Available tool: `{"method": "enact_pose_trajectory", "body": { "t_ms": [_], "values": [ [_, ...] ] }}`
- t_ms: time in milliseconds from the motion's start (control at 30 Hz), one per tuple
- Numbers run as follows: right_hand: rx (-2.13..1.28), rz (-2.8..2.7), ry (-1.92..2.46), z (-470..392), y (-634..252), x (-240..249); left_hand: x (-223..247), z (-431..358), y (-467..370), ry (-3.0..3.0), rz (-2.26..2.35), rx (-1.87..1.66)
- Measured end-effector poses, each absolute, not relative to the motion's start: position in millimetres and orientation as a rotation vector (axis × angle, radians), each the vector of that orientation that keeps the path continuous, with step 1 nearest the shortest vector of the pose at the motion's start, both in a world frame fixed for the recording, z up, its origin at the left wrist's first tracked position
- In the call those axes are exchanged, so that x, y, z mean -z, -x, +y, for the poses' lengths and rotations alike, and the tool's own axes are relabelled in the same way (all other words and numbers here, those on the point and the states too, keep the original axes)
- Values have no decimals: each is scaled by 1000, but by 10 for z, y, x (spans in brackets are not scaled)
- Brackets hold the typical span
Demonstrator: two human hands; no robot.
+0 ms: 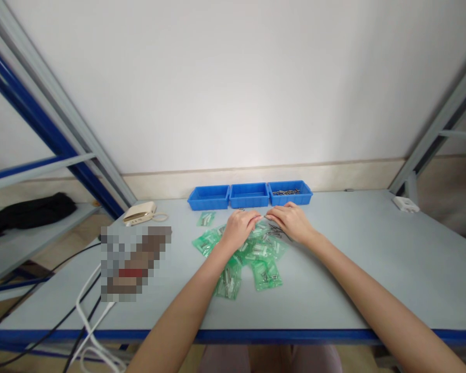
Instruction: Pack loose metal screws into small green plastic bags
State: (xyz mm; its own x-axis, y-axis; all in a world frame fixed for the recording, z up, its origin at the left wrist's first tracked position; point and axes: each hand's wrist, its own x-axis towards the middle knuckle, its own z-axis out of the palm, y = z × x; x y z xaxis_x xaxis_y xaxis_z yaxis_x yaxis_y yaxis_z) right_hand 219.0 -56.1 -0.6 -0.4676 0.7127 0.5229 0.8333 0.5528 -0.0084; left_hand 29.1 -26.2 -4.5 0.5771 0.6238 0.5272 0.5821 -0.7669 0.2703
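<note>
Over a heap of green-tinted plastic bags (pixel 260 251), my left hand (pixel 238 228) and my right hand (pixel 292 221) meet nearly fingertip to fingertip. The fingers of both are pinched together. Something small and pale shows between them, too tiny to make out. Metal pieces like screws show through the bags, along with whitish parts. Under and beside my right hand lie loose screws (pixel 274 232) on the table. One small green bag (pixel 206 219) rests apart, left of my left hand.
Behind the hands stand three blue bins in a row: left (pixel 208 205), middle (pixel 249 201) and right (pixel 299 199), the last holding metal screws (pixel 285 192). A cream device (pixel 140 212), a blurred-out item (pixel 135 264) and cables (pixel 86 316) are at left; a white adapter (pixel 406 204) lies far right.
</note>
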Motion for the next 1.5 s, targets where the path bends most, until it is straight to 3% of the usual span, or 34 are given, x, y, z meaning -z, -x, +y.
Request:
{"method": "enact_pose_trajectory", "body": {
  "t_ms": [1133,1367,1500],
  "values": [
    [388,-2232,1032,-520,-2175,234,131,-322,-295,-2607,1155,-902],
    [444,-2191,1218,-419,-2281,215,189,-237,-254,-2511,1377,-1046],
    [525,-1983,1430,-148,-2548,149,281,-128,-185,-2626,1425,-821]
  ]
}}
